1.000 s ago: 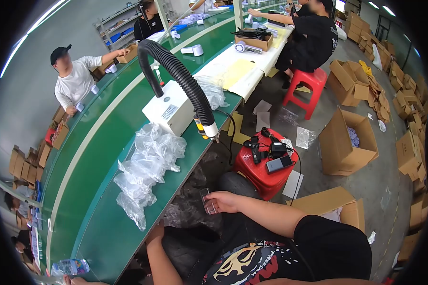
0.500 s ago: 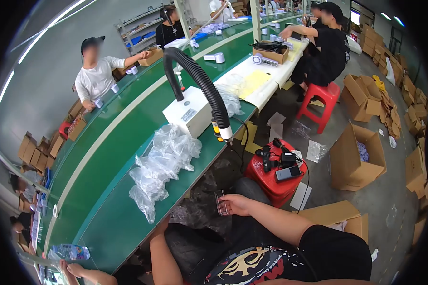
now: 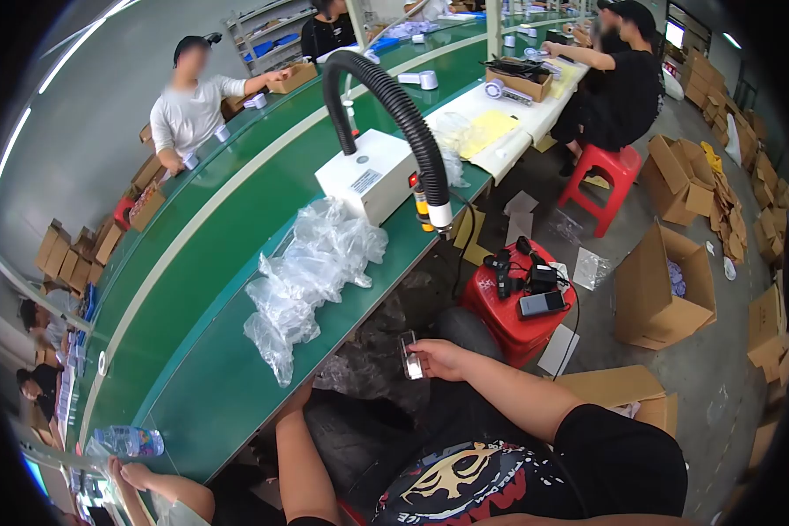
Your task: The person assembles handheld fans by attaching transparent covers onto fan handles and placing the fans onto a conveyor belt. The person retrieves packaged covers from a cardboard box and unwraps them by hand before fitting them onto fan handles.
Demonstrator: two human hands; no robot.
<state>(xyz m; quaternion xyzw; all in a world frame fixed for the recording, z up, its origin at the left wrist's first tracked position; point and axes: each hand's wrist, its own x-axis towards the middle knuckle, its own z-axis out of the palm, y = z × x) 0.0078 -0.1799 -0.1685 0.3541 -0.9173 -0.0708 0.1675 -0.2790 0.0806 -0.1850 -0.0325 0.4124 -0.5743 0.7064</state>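
Note:
My right hand [image 3: 437, 358] is closed around the edge of a flat, phone-sized rectangular object [image 3: 412, 358] with a shiny face, held above my lap. What it is exactly I cannot make out. My left hand [image 3: 300, 396] reaches under the edge of the green workbench [image 3: 228, 399], where its fingers are hidden. Crumpled clear plastic bags [image 3: 316, 272] lie in a heap on the bench, in front of a white machine [image 3: 368, 175] with a black ribbed hose [image 3: 403, 110]. More dark, see-through plastic [image 3: 359, 368] hangs below the bench by my knees.
A red stool [image 3: 508, 329] on my right carries a black device, a cable and a phone [image 3: 542, 303]. Cardboard boxes [image 3: 662, 289] stand on the floor. Another person's arm [image 3: 167, 491] rests near a water bottle [image 3: 130, 440]. Co-workers sit along the green conveyor [image 3: 237, 202].
My right hand has risen slightly, tilting the flat object so a bright patch shows at its lower end. My left arm stays under the bench edge. The head view has shifted a little.

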